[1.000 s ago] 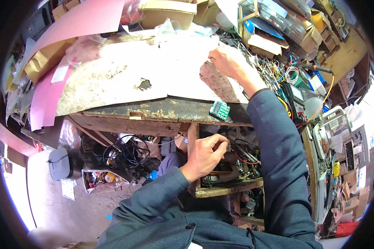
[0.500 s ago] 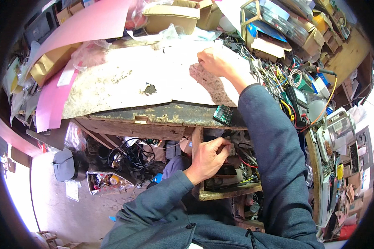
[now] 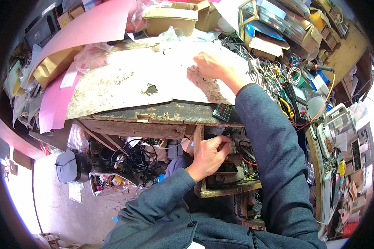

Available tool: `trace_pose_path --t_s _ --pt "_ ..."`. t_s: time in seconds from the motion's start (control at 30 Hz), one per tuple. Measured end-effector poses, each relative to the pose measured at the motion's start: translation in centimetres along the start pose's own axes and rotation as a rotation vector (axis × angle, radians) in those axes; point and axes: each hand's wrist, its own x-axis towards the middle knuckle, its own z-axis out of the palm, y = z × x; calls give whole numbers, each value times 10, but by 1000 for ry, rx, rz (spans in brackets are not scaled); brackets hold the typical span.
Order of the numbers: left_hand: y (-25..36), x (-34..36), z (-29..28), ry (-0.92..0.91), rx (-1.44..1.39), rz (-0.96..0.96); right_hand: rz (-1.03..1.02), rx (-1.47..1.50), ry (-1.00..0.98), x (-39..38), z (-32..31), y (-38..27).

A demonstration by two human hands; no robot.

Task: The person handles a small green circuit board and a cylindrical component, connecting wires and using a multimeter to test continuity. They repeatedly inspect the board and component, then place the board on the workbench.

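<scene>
Over the open wooden drawer [image 3: 237, 190], my left hand [image 3: 210, 157] is closed, thumb against curled fingers. Whatever it might hold is too small to see. My right hand [image 3: 214, 64] reaches out above the brightly lit bench top [image 3: 124, 74], its fingers curled together and washed out by glare, so anything in them is hidden. A dark shadow falls just below that hand. On the bench's front edge, left of my right sleeve, lies a small green circuit board [image 3: 223, 112]. Cables and small parts fill the drawer under my left hand.
Tangled wires [image 3: 278, 76], a meter [image 3: 296, 97] and a soldering iron [image 3: 318, 67] crowd the right side. Cardboard boxes [image 3: 170, 20] stand at the back. Pink sheets [image 3: 87, 31] hang over the left. A bin [image 3: 67, 167] and a box of scraps [image 3: 112, 184] stand on the floor.
My right hand has shifted slightly to the left and down over the bench top. The left hand stays closed over the drawer, almost unmoved.
</scene>
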Motion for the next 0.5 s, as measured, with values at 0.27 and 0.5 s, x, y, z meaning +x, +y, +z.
trace_pose_path --t_s 0.27,0.5 --pt "1 -1 -1 -9 -64 -58 12 206 -204 -36 -52 16" --pt "4 -1 -3 -29 -102 -91 82 371 -203 -60 -50 16"
